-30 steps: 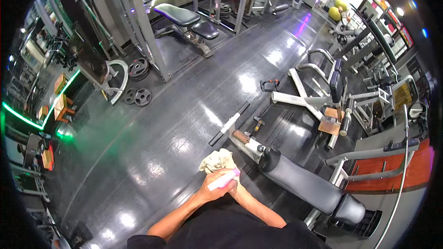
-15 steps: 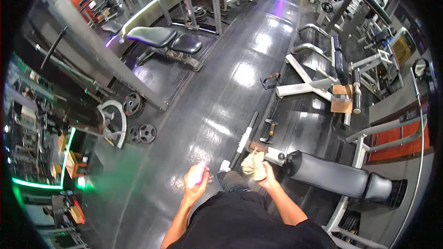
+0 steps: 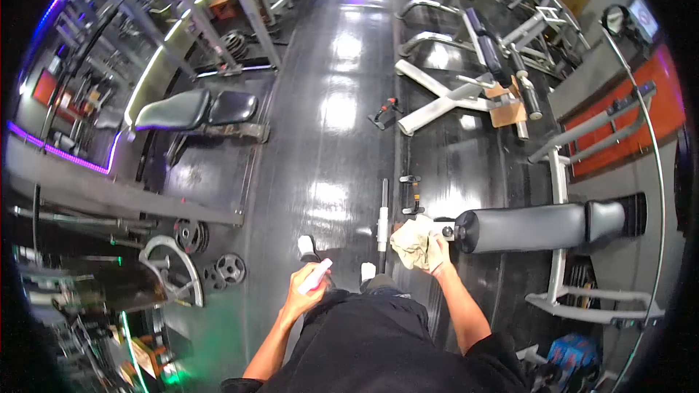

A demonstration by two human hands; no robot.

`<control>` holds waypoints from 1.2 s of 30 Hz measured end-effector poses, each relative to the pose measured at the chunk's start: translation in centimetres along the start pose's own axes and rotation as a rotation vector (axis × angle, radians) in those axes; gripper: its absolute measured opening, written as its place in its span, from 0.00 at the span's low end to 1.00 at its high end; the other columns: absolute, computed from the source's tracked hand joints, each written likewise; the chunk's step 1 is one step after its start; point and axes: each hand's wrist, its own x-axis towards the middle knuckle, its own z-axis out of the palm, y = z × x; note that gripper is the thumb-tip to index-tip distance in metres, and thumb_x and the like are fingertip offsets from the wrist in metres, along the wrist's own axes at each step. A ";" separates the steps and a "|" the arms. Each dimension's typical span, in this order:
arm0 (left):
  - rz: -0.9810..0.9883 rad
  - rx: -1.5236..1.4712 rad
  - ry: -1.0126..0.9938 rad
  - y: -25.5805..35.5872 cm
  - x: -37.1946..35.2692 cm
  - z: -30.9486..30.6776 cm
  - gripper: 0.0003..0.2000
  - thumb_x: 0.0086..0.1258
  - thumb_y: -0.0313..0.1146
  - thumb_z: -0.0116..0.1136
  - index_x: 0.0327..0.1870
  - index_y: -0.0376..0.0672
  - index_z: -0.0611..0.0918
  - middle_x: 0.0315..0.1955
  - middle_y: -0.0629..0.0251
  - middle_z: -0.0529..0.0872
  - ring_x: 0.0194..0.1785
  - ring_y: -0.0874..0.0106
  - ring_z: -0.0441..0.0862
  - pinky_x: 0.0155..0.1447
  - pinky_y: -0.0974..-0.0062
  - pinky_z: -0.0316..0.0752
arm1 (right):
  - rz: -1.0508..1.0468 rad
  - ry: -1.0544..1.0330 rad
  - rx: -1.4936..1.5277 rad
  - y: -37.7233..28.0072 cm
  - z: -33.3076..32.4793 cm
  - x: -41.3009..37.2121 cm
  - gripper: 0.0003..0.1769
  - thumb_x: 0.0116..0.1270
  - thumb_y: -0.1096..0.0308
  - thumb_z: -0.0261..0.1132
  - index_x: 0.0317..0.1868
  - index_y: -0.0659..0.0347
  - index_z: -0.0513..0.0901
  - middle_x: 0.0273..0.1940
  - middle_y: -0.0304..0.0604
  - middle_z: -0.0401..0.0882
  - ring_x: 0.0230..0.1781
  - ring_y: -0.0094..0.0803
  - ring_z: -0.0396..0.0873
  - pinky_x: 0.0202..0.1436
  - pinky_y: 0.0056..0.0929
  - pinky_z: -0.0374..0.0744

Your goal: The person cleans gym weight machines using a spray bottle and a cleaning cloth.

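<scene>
In front of my body, my left hand [image 3: 300,294] is wrapped round a small, pale pink bottle [image 3: 316,276] that tilts up to the right. My right hand [image 3: 438,253] grips a crumpled cream cloth [image 3: 412,243], which hangs out to the left of the fingers. Just beyond that hand is the near end of a black padded bench [image 3: 524,229], and the cloth overlaps its white metal end in this view. A bar with a white sleeve [image 3: 383,225] lies on the floor left of the cloth.
Push-up handles [image 3: 412,195] sit on the floor ahead, below a white machine frame [image 3: 437,98]. A second padded bench [image 3: 175,110] stands at left, with weight plates [image 3: 230,268] nearer me. A blue patterned bag [image 3: 574,353] is at lower right.
My view has turned to the right and I have stepped forward. The cloth is more spread out and now overlaps the bench end; the bottle stays in my left hand.
</scene>
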 end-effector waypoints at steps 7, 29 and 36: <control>0.026 0.021 -0.171 -0.4 9.8 -6.5 0.10 0.60 0.21 0.60 0.43 0.38 0.80 0.32 0.63 0.85 0.32 0.74 0.83 0.38 0.78 0.76 | -0.306 -0.239 0.368 8.7 7.9 -1.9 0.25 0.68 0.55 0.42 0.57 0.60 0.72 0.56 0.46 0.74 0.58 0.44 0.72 0.64 0.45 0.68; 0.278 0.439 -1.228 -17.6 20.3 2.3 0.12 0.58 0.31 0.60 0.44 0.44 0.81 0.35 0.57 0.83 0.40 0.53 0.81 0.43 0.62 0.76 | -0.577 0.540 1.095 34.3 4.8 -3.6 0.27 0.56 0.55 0.53 0.53 0.60 0.77 0.50 0.45 0.79 0.50 0.42 0.77 0.55 0.43 0.75; 0.157 0.462 -1.269 -27.0 15.0 10.0 0.13 0.62 0.39 0.62 0.44 0.44 0.79 0.37 0.55 0.84 0.42 0.53 0.82 0.43 0.62 0.76 | -0.690 0.658 0.982 34.6 -7.7 2.4 0.24 0.57 0.56 0.54 0.51 0.59 0.78 0.46 0.42 0.80 0.48 0.39 0.78 0.56 0.37 0.75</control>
